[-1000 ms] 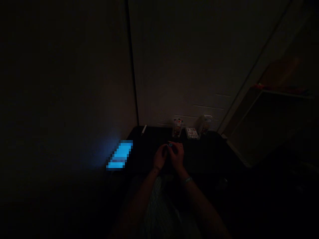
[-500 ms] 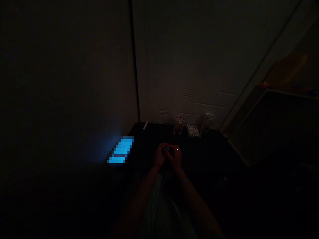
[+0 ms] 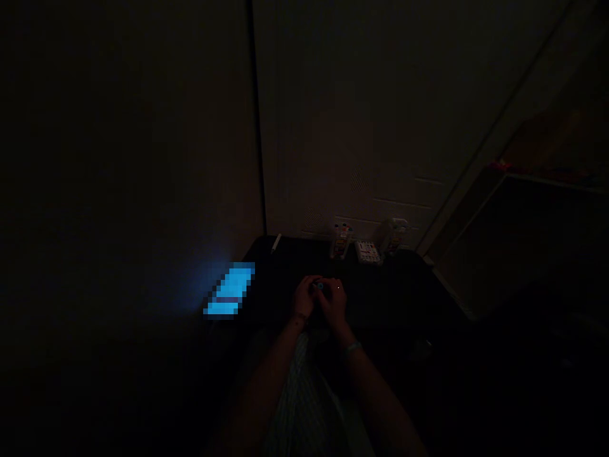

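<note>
Near dark! Small blue-ringed object (image 3: 320, 286) held between hands, above black tabletop (image 3: 404, 292). Pinched by right hand (image 3: 333, 303), fingers bent. Left hand (image 3: 304, 299) curled close beside; whether its fingers are pressed on object cannot be told. Behind, marker holder (image 3: 341, 244), patterned white box (image 3: 368, 252) and pale container (image 3: 396, 236) lined up by wall (image 3: 333, 139); white pen (image 3: 276, 243) laid at far left.

A pixelated blue panel (image 3: 229, 291) glows by the left wall (image 3: 190, 158), a slim white stick (image 3: 276, 243) lies beyond it, and two containers (image 3: 340, 244) flank a white patterned box (image 3: 368, 252).
</note>
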Demonstrator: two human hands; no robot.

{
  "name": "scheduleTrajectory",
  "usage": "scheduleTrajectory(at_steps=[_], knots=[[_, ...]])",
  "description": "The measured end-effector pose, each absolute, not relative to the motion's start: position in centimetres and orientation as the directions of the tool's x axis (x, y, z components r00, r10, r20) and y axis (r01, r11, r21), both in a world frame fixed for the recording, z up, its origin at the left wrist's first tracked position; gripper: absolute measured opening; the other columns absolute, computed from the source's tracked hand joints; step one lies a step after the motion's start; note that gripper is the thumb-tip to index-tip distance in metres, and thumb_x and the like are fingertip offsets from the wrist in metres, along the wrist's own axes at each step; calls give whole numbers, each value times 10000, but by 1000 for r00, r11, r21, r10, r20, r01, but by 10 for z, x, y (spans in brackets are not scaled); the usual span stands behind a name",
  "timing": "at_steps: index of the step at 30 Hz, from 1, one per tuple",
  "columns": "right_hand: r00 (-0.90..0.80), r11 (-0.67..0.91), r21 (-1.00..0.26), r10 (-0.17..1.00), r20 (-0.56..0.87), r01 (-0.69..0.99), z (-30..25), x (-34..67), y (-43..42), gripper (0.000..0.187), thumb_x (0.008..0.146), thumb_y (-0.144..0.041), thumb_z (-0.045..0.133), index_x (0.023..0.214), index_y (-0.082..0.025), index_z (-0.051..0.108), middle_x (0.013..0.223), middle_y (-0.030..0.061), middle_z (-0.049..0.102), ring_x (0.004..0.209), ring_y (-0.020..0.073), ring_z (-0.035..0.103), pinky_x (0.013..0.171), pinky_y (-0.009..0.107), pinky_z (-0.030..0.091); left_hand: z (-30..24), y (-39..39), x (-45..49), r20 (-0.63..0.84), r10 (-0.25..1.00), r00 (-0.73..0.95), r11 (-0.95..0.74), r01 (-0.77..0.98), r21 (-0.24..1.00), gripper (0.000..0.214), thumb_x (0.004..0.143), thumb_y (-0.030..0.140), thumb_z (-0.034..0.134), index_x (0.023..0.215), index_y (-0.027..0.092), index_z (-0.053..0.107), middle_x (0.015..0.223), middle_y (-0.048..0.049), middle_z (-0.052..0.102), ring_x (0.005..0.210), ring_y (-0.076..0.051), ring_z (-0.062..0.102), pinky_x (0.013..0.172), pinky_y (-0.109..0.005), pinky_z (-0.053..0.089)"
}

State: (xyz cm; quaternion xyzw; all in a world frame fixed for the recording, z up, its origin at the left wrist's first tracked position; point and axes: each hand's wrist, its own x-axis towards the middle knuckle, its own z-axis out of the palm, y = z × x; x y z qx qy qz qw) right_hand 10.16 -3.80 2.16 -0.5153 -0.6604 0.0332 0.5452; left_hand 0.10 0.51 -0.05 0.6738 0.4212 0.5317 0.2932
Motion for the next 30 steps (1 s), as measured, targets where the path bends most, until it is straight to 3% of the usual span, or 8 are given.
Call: scheduleTrajectory(at_steps=[6,11,15,17,20,22,24,30], knots=[[117,460,-614,732,671,641,22,102,-39,180,837,-346,532,926,-207,606,854,42,601,832,176,521,748,295,409,-2,6,1,482,873,73,-484,246,840,322,735,73,504,1000,212,621,1029,-33,613,949,-158,582,861,-316,461],[210,452,-699,737,643,554,24,101,-40,219,854,-349,494,985,-203,591,939,53,606,897,176,539,804,298,410,-3,9,2,439,897,-58,-413,248,876,347,706,121,591,1038,217,571,1061,-43,578,931,-160,571,819,-317,470],[405,408,-830,733,546,381,25,101,-38,275,880,-373,422,1059,-194,529,990,55,600,905,163,552,809,287,411,-3,10,-2,362,890,-276,-350,94,932,558,679,180,649,1193,226,435,1255,-95,457,908,-144,573,732,-275,490],[483,379,-881,737,473,284,23,103,-34,302,886,-403,391,1075,-199,509,983,49,599,891,156,552,790,277,414,-2,10,-5,283,910,-301,-312,-52,949,640,706,230,634,1271,247,332,1290,-108,430,850,-125,587,668,-255,496],[575,333,-938,750,328,101,17,109,-26,364,878,-461,357,1085,-203,508,970,43,595,855,147,551,755,263,422,2,8,-8,202,961,-186,-237,-188,953,581,792,335,534,1312,250,290,1055,-55,587,690,-94,578,587,-225,469],[580,285,-958,784,220,-23,13,114,-21,415,863,-496,357,1100,-196,518,940,42,601,809,145,556,719,258,431,6,5,-9,198,975,-100,-213,-170,962,474,810,385,501,1247,219,426,844,-11,617,619,-86,543,572,-207,437],[545,262,-960,821,169,-96,9,119,-17,446,847,-511,376,1112,-188,532,929,43,610,787,144,560,702,257,437,9,2,-8,221,974,-46,-225,-135,965,413,809,414,504,1165,208,532,806,-4,611,602,-79,512,580,-201,417],[513,277,-960,828,224,-29,3,121,-12,463,845,-488,402,1164,-182,537,1009,61,622,864,154,572,753,264,439,18,-5,-6,295,955,-32,-296,-86,951,435,845,447,460,1226,243,514,776,9,576,631,-83,471,615,-193,403]])
